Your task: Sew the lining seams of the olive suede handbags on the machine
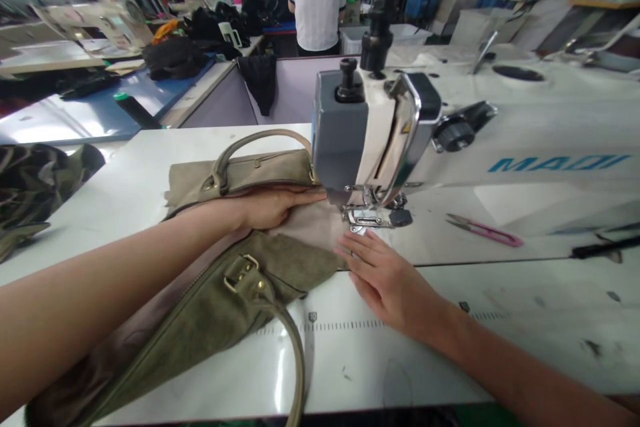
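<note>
An olive-green handbag [215,310] lies spread on the white sewing table, its zipped opening turned up and a handle on either side. Inside the opening, my left hand [270,208] rests on the pale lining [313,227], its index finger stretched toward the needle area. My right hand [393,283] lies with fingers extended at the bag's right end, the fingertips just in front of the metal presser foot [367,217]. Over the lining stands the head of a sewing machine [340,140]. Whether the needle is in the fabric is too small to tell.
Pink-handled thread snips [485,230] lie right of the presser foot, under the machine arm [540,127]. Camouflage fabric [45,180] sits at the left edge. Behind a low lilac partition [295,90], a person in a white shirt [317,0] stands facing away.
</note>
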The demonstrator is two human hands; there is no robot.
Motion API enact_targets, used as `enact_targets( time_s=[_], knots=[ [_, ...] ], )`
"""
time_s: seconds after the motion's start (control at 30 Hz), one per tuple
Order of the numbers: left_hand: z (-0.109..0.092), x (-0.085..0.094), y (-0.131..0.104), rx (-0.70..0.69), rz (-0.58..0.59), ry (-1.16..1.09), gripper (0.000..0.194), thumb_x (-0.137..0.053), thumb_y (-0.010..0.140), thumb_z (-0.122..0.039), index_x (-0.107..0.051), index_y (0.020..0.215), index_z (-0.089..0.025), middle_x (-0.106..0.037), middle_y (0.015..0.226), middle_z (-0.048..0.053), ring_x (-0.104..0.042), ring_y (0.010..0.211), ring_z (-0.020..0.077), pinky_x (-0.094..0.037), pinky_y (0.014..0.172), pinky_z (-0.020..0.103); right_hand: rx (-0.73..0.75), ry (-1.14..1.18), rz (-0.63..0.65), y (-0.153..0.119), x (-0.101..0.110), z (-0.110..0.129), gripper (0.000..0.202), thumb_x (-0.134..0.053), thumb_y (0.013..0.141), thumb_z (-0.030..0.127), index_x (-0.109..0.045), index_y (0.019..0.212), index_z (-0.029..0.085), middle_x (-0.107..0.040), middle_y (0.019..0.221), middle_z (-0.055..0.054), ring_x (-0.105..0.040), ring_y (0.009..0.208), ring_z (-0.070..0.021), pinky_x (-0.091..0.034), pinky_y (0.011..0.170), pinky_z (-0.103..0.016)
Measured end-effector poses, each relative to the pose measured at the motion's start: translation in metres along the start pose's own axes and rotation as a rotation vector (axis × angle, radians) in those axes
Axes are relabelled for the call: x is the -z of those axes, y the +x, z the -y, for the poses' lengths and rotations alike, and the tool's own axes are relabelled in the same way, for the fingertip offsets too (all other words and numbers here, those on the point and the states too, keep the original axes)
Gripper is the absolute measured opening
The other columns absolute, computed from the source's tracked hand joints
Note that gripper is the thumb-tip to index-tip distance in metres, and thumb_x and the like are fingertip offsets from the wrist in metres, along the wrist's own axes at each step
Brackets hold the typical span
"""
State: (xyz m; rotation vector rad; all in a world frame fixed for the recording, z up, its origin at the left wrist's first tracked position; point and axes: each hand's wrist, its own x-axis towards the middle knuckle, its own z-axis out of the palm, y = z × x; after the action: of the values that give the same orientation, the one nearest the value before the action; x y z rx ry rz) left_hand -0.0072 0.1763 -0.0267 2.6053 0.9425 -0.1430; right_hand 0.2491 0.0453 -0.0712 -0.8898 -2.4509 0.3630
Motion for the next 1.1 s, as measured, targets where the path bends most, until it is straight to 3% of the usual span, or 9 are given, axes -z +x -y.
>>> enact_targets(
  time_s=[0.13, 0.27, 0.37, 0.47, 0.6, 0.77, 0.87, 1.0, 1.1],
  knots=[
    [-0.052, 0.012, -0.033, 0.026, -0.009, -0.026, 0.035, -0.041, 0.097, -0.033, -0.063, 0.117, -0.014, -0.067, 0.117, 0.010, -0.061, 0.111, 0.0211, -0.039, 0.108, 0.034, -0.021, 0.062, 0.002, 0.000, 0.002, 0.001, 0.042, -0.043, 0.092, 0.008, -0.050, 0.134, 0.011, -0.053, 0.137, -0.015, -0.042, 0.132, -0.0231, -0.031, 0.113, -0.052],
    [-0.141, -0.008, -0.092, 0.029, -0.121, -0.041, 0.045, -0.045, 0.092, -0.056, -0.065, 0.102, -0.017, -0.070, 0.096, 0.007, -0.065, 0.096, 0.0227, -0.026, 0.116, 0.046, -0.031, 0.142, -0.088, 0.000, 0.003, 0.015, 0.049, -0.046, 0.082, 0.005, -0.051, 0.131, 0.011, -0.057, 0.127, -0.014, -0.046, 0.125, -0.0256, -0.034, 0.110, -0.054],
    [-0.172, -0.031, -0.117, -0.027, -0.116, -0.058, 0.054, -0.054, 0.086, -0.061, -0.057, 0.117, -0.016, -0.067, 0.111, 0.009, -0.061, 0.106, 0.0236, -0.017, 0.119, 0.048, -0.010, 0.179, 0.012, -0.005, 0.005, 0.038, 0.034, -0.049, 0.080, 0.006, -0.062, 0.111, 0.012, -0.062, 0.102, -0.012, -0.056, 0.100, -0.0258, -0.050, 0.090, -0.047],
    [-0.169, -0.051, -0.129, -0.015, -0.169, -0.030, 0.080, -0.062, 0.081, -0.059, -0.035, 0.140, -0.014, -0.054, 0.136, 0.013, -0.047, 0.128, 0.0262, -0.012, 0.120, 0.048, -0.067, 0.203, 0.157, -0.016, 0.011, 0.060, 0.019, -0.049, 0.088, 0.009, -0.063, 0.100, 0.014, -0.061, 0.092, -0.009, -0.057, 0.088, -0.0232, -0.053, 0.080, -0.039],
    [-0.161, -0.070, -0.137, 0.083, -0.177, 0.053, 0.093, -0.063, 0.075, -0.029, -0.012, 0.151, -0.012, -0.037, 0.151, 0.012, -0.034, 0.139, 0.0249, -0.008, 0.120, 0.047, -0.088, 0.193, 0.114, -0.027, 0.013, 0.070, 0.011, -0.055, 0.091, 0.012, -0.063, 0.098, 0.014, -0.064, 0.098, -0.010, -0.059, 0.095, -0.0231, -0.051, 0.086, -0.036],
    [-0.169, -0.068, -0.128, -0.071, -0.314, 0.358, 0.049, -0.047, 0.090, -0.018, -0.043, 0.139, -0.015, -0.055, 0.138, 0.006, -0.041, 0.133, 0.0182, 0.000, 0.121, 0.038, -0.072, 0.190, 0.100, -0.027, 0.003, 0.072, 0.016, -0.052, 0.095, 0.014, -0.062, 0.083, 0.015, -0.063, 0.081, -0.006, -0.060, 0.082, -0.0197, -0.051, 0.075, -0.031],
    [-0.174, -0.059, -0.124, -0.227, -0.241, 0.442, 0.034, -0.044, 0.095, -0.020, -0.055, 0.126, -0.014, -0.062, 0.126, 0.006, -0.042, 0.133, 0.0208, 0.002, 0.122, 0.044, -0.065, 0.231, 0.081, -0.031, -0.004, 0.081, 0.020, -0.047, 0.096, 0.013, -0.061, 0.082, 0.015, -0.062, 0.081, -0.007, -0.059, 0.079, -0.0194, -0.051, 0.073, -0.031],
    [-0.171, -0.053, -0.127, -0.108, -0.066, 0.206, 0.079, -0.059, 0.074, -0.025, -0.030, 0.146, -0.010, -0.052, 0.137, 0.010, -0.041, 0.133, 0.0239, -0.009, 0.121, 0.045, -0.058, 0.206, -0.025, -0.040, -0.009, 0.091, 0.026, -0.040, 0.096, 0.008, -0.064, 0.090, 0.013, -0.064, 0.083, -0.009, -0.060, 0.083, -0.0201, -0.052, 0.076, -0.030],
    [-0.163, -0.052, -0.125, 0.044, -0.009, 0.096, 0.098, -0.058, 0.062, -0.020, -0.017, 0.151, -0.020, -0.041, 0.148, 0.007, -0.043, 0.131, 0.0243, -0.017, 0.117, 0.047, -0.010, 0.162, -0.041, -0.041, -0.009, 0.094, 0.029, -0.037, 0.092, 0.002, -0.065, 0.096, 0.011, -0.065, 0.083, -0.011, -0.061, 0.084, -0.0210, -0.053, 0.076, -0.030]
  ],
)
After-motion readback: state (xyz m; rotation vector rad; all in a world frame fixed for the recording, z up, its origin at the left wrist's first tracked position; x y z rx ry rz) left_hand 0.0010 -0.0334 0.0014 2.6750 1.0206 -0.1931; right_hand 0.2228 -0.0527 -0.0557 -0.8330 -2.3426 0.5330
